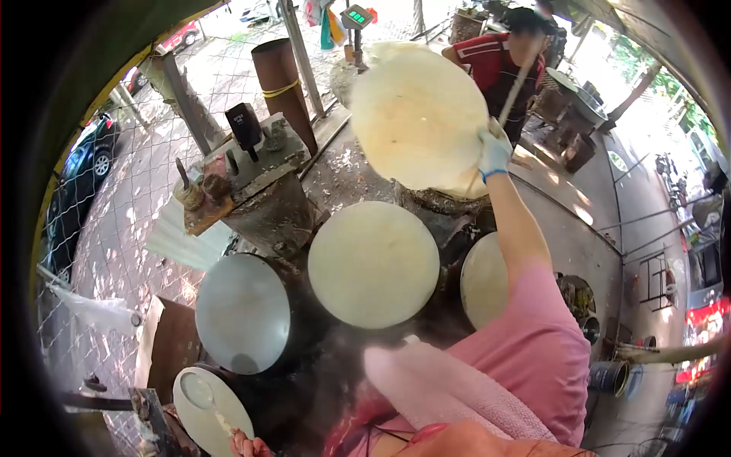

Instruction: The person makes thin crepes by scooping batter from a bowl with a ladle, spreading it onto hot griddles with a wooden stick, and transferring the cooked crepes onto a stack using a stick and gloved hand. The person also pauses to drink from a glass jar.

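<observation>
My right hand, in a white glove with a blue cuff, is raised at the upper right. Its fingers close round a thin stick at the edge of a large, pale, thin round sheet. How the sheet rests on the stick is partly hidden by the glove. At the bottom left, my bare left hand grips the handle of a ladle. The ladle's bowl lies in a round vessel of whitish batter.
A pale-coated round griddle sits in the middle, with a grey round plate to its left and another pale round to its right. A cluttered stand rises behind. A person in red is beyond the sheet. Wire fencing lines the left.
</observation>
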Demonstrator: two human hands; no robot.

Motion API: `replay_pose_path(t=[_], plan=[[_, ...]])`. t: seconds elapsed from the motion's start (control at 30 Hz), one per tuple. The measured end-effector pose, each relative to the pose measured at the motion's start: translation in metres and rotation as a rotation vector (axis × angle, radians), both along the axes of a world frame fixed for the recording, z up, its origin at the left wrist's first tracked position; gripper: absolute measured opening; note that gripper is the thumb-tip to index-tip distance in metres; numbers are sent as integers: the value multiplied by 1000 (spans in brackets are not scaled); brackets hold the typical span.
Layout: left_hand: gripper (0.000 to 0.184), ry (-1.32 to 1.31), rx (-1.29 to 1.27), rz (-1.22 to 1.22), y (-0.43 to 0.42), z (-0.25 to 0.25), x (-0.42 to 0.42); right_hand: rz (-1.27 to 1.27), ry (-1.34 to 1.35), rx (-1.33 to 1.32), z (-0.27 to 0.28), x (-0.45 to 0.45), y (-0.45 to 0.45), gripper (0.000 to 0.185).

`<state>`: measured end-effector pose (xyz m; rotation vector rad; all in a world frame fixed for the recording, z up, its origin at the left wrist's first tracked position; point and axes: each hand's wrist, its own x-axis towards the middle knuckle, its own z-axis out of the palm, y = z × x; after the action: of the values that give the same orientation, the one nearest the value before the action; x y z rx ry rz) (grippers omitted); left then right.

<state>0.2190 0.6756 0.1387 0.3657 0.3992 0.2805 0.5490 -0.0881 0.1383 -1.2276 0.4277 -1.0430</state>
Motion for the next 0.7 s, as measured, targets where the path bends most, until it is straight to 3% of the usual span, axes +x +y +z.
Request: replay_pose_path(t=[0.1, 0.27, 0.3, 0.5, 0.53, 0.57, 0.6, 0.63, 0.67, 0.7], plan=[[29, -17, -5, 36, -44, 10, -5, -350, 417, 38, -89, -10, -68, 41], [30, -57, -3, 88, -90, 25, -20, -469, 556, -3, -164, -33, -94, 35], [31, -70, -3, 95, -95, 27, -25, -443, 558, 19, -169, -34, -99, 28], [32, -240, -84, 89, -105, 29, -91, -456, 855, -294, -141, -40, -95, 27], [33, -288, -103, 94, -113, 28, -114, -224, 421, -41, -130, -34, -75, 27], [33, -273, -43, 114, -125, 34, -126, -101, 296, -17, -128, -39, -64, 27], [32, 18, 146, 405, -153, 55, -130, -52, 283, -84, -123, -53, -53, 28], [33, -233, -88, 296, -151, 50, -150, -66, 339, -231, -120, -69, -47, 29], [31, -83, 0, 414, -155, 49, -173, -108, 398, -404, -118, -82, -36, 29], [34, -347, -130, 297, -152, 36, -193, -151, 427, -545, -115, -96, -27, 30]])
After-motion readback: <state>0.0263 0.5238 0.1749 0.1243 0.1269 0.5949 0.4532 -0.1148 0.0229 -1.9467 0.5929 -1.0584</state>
